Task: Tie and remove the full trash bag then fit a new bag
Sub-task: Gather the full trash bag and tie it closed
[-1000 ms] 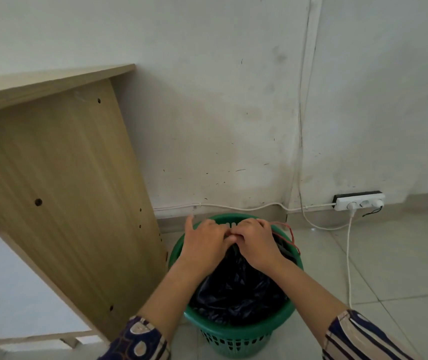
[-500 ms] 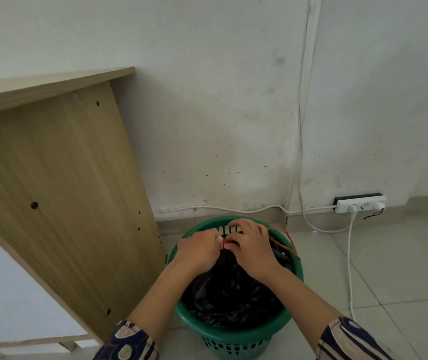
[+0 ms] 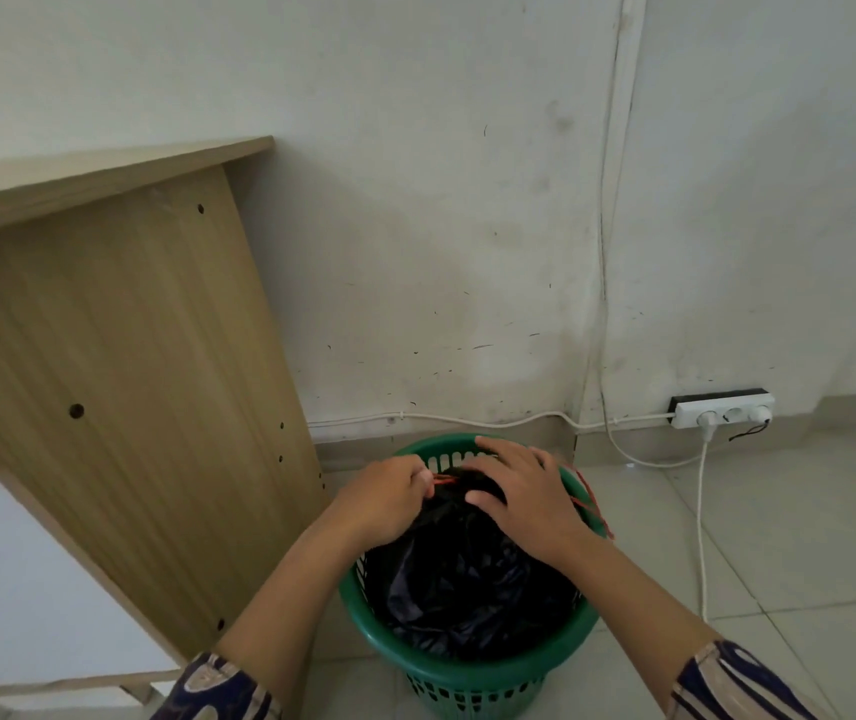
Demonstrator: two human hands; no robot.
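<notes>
A green slatted plastic bin stands on the tiled floor against the wall. Inside it sits a full black trash bag with its mouth gathered near the far rim. My left hand pinches a red drawstring at the gathered top. My right hand lies over the bag's gathered neck with fingers spread, the thumb against the plastic. More of the red drawstring hangs over the bin's right rim.
A wooden desk side panel stands close on the left of the bin. A white power strip lies at the wall base on the right, with white cables trailing over the floor tiles.
My hands have come apart: the left has drawn the red string leftward, and the right has opened out and spread over the bag's top. The view has shifted slightly downward.
</notes>
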